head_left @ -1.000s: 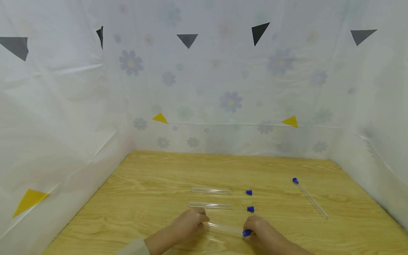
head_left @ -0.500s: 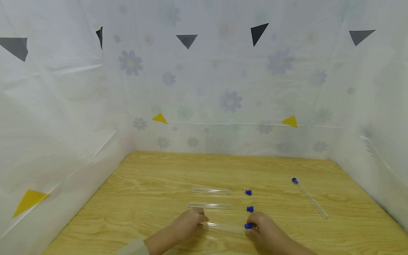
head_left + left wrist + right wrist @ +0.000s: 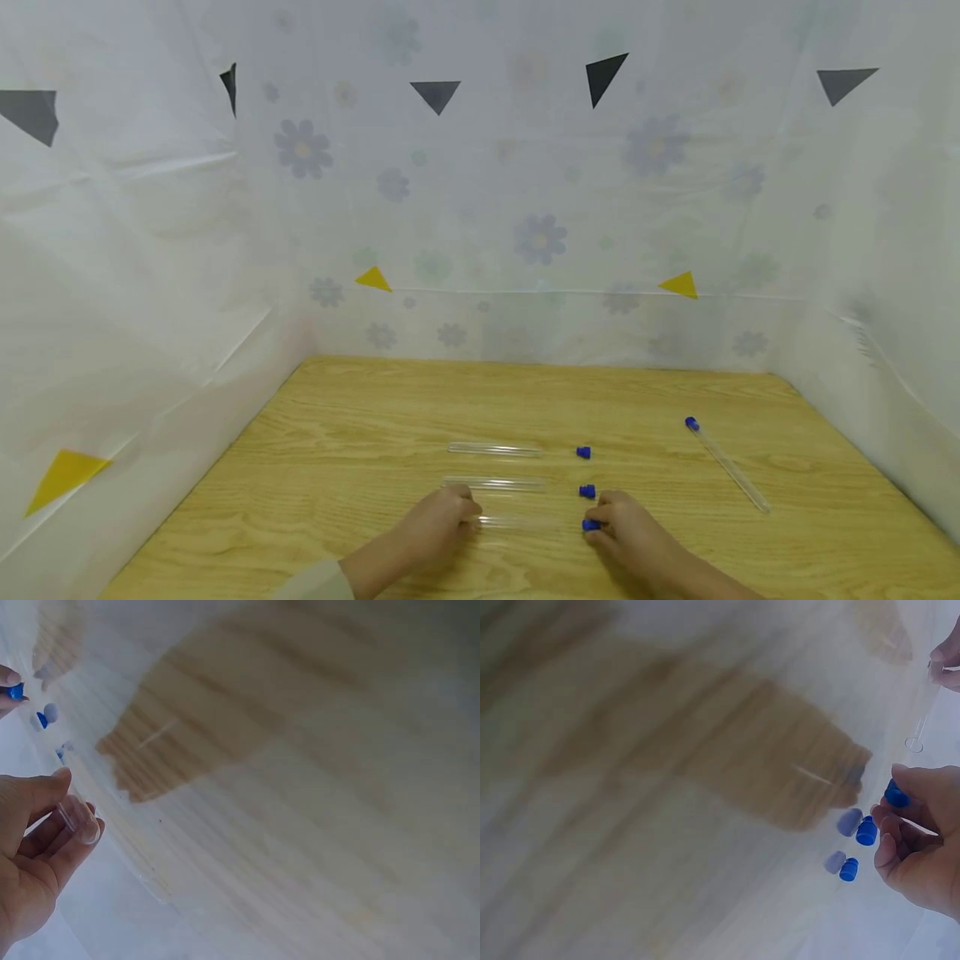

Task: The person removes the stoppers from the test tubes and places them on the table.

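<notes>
My left hand (image 3: 438, 523) pinches the left end of a clear test tube (image 3: 517, 522), whose rounded end shows between thumb and fingers in the left wrist view. The tube's open mouth (image 3: 914, 745) points toward my right hand (image 3: 633, 533). Between the right thumb and fingers is a blue cap (image 3: 591, 525), apart from the tube with a small gap. Two more clear test tubes, a near one (image 3: 495, 483) and a far one (image 3: 495, 450), lie just beyond, with a blue cap (image 3: 587, 492) and another blue cap (image 3: 583, 452) to their right.
A test tube with a blue cap on it (image 3: 726, 463) lies slanted at the right of the wooden table (image 3: 360, 417). White sheeting (image 3: 480, 192) with flowers and triangle stickers encloses the back and both sides.
The right hand has drawn the blue cap away from the tube's mouth, slightly right and farther up the table. The tube has tilted level, parallel with the other two.
</notes>
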Motion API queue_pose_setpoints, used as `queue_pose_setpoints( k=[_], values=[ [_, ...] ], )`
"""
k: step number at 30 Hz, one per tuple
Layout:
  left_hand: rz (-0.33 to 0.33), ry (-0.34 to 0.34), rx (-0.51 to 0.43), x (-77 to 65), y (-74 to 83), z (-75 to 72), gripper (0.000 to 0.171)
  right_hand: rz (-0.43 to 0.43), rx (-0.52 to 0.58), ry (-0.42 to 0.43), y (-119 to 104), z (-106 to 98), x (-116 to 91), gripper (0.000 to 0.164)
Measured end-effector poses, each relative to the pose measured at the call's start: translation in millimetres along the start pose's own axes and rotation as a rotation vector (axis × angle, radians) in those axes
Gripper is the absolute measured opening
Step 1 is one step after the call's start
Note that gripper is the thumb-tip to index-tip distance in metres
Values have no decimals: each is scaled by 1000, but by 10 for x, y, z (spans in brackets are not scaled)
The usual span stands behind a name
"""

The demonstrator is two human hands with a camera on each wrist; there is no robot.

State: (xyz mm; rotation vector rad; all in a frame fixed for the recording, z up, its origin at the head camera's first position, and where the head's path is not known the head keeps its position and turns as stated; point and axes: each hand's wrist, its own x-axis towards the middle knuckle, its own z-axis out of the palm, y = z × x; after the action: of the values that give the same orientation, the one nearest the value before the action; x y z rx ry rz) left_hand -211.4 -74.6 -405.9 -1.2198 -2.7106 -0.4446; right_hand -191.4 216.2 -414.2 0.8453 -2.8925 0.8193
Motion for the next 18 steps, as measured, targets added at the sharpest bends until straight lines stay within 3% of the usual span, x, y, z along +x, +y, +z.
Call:
queue_pose_setpoints(
  k=[5,18],
  values=[
    [20,26,1,17,-64,27,9,-28,-75,-3,45,12,7,21],
    [-5,-22,-8,17,-83,13,6,-37,-175,-14,94,40,33,24]
  ],
)
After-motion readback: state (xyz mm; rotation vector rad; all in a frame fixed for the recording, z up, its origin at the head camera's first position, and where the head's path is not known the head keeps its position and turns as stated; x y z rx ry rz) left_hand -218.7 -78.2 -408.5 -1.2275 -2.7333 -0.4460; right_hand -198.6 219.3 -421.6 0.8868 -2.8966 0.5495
